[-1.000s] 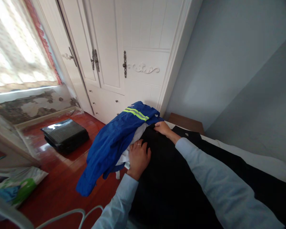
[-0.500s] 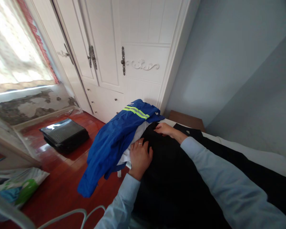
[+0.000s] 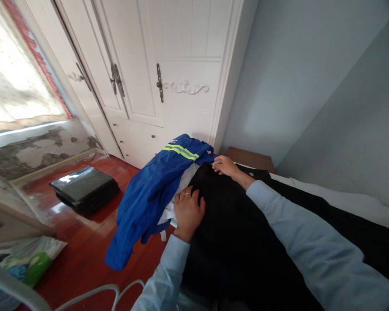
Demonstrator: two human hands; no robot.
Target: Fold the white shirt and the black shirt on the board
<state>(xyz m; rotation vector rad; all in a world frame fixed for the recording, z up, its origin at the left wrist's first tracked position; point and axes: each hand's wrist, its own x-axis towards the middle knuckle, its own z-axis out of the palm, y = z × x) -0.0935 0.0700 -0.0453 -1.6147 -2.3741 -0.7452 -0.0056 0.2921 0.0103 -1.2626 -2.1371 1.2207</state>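
Note:
Black cloth, apparently a garment, is spread over the white-covered surface in front of me. On its left edge my left hand lies flat with fingers apart, wearing a ring. At the far edge of the cloth, my right hand is closed in a pinch. A small pale bit shows at its fingertips, too small to name. Beyond and to the left, a blue jacket with a yellow-and-grey reflective stripe drapes over the end and hangs down. White fabric shows between jacket and black cloth.
A white wardrobe stands behind the jacket. On the red floor lie a black ribbed case and a plastic bag. White metal tubing curves at the lower left. A brown wooden piece stands by the wall.
My right hand has lifted slightly off the black cloth toward its far edge, with the fingers still pinched. My left hand stays flat on the cloth. The view has shifted a little.

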